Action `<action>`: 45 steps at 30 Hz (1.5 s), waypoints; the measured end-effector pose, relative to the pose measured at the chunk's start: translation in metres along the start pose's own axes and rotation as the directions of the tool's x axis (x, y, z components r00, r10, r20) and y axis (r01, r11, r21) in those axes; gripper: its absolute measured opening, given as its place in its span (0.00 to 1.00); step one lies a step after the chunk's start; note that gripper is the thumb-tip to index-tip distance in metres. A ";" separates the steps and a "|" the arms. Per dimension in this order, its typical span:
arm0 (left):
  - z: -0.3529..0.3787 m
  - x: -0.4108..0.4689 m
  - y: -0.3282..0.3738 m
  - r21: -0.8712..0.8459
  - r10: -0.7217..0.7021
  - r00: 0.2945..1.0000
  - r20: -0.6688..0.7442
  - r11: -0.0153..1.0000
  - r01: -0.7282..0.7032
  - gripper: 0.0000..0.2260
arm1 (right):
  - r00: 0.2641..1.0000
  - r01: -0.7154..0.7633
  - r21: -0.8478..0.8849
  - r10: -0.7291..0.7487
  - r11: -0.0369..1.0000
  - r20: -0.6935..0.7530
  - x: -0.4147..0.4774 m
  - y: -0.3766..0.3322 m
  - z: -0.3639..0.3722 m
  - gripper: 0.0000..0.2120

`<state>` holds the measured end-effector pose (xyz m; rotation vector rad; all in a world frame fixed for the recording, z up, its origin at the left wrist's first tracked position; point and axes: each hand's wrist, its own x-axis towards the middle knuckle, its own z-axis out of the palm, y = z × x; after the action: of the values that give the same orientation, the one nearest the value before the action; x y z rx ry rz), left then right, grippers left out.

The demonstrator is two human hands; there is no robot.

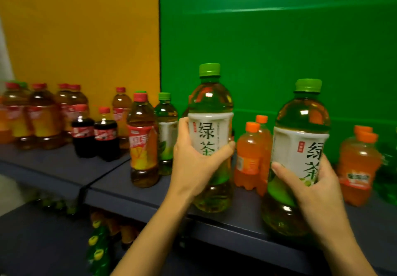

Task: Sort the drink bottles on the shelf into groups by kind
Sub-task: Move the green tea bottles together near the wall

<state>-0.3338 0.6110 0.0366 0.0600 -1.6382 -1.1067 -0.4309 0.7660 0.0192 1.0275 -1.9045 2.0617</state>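
My left hand (191, 159) grips a green-capped green tea bottle (211, 108) round its white label, upright over the dark shelf (120, 181). A second green tea bottle (300, 114) is held the same way by my right hand (313, 181), near the shelf's front edge. A third green tea bottle (166, 129) stands behind a red-capped iced tea bottle (142, 142). Two small cola bottles (94, 134) stand to the left. Small orange soda bottles (250, 155) stand between my hands, and more orange soda (358, 164) is at the right.
Several red-capped iced tea bottles (43, 114) crowd the far left of the shelf. Dark green bottles (386, 168) sit at the right edge. A lower shelf holds green bottles with yellow caps (98, 245). Yellow and green panels back the shelf.
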 end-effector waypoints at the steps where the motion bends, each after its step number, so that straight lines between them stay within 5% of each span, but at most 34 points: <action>1: -0.020 0.002 -0.002 0.024 -0.001 1.000 -0.026 1.000 0.001 0.26 | 1.000 0.001 0.015 -0.001 1.000 0.026 -0.001 0.000 0.014 0.31; 20: -0.393 0.005 -0.033 0.382 0.006 0.939 -0.343 0.914 0.134 0.24 | 0.951 -0.050 0.199 -0.014 0.979 0.308 -0.057 -0.034 0.333 0.31; 45: -0.671 0.077 -0.118 0.498 -0.003 0.861 -0.509 0.815 0.297 0.23 | 0.847 -0.112 0.355 -0.098 0.928 0.522 -0.075 -0.052 0.696 0.31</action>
<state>0.1055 0.0868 -0.0137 0.8193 -1.4475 -0.6065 -0.0856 0.1558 -0.0108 1.8574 -1.7362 2.3843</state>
